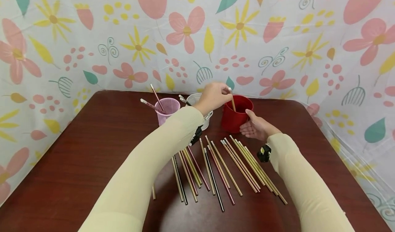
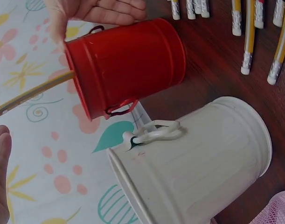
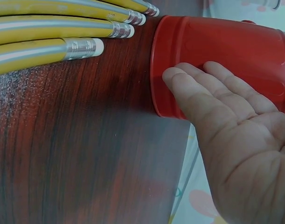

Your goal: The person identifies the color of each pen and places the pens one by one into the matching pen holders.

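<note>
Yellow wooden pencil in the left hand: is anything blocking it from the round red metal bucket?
Nothing visible. The left hand pinches the pencil, its lower part inside the red bucket; the right hand is at its outer side.

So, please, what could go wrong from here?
The red bucket could tip if the pencil pushes hard against it, since the right hand supports only one side. The left hand reaches past the white bucket, so the left sleeve might knock it.
</note>
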The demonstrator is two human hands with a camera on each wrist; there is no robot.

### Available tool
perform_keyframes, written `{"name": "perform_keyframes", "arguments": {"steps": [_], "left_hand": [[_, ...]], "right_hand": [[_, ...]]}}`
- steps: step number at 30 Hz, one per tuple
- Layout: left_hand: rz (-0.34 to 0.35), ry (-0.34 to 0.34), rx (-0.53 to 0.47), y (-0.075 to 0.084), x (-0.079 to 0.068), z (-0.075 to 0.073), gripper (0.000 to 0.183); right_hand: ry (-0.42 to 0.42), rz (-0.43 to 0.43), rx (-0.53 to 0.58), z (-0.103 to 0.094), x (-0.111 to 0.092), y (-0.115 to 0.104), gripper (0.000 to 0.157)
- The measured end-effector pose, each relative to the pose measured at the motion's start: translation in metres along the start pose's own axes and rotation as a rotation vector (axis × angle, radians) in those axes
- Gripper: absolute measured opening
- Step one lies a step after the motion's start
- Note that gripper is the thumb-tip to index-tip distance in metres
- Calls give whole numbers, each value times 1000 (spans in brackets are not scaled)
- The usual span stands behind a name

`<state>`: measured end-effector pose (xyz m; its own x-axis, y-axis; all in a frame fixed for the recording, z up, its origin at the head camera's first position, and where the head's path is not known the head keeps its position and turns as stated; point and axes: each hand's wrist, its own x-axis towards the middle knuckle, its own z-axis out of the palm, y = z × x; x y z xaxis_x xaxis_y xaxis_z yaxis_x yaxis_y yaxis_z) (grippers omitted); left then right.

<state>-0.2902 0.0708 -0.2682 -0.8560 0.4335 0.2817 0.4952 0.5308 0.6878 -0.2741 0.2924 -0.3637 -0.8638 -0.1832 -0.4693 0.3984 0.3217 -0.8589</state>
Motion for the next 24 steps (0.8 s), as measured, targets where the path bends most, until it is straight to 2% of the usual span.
{"name": "perform_keyframes", "arguments": {"steps": [7,12,17,24], "left_hand": [[-13,-51,-38,-2,2,12,18],[-16,-48,24,-8,3,22,17],[-49,-45,88,-15,3,31,18],[-57,-46,96,-22,2,41,17]], "right_hand": [[0,0,15,1,-1,0,86],[11,3,12,0,-1,0,86],[13,1,12,1,-1,2,85],[29,-6,1,3,0,2,86]]}}
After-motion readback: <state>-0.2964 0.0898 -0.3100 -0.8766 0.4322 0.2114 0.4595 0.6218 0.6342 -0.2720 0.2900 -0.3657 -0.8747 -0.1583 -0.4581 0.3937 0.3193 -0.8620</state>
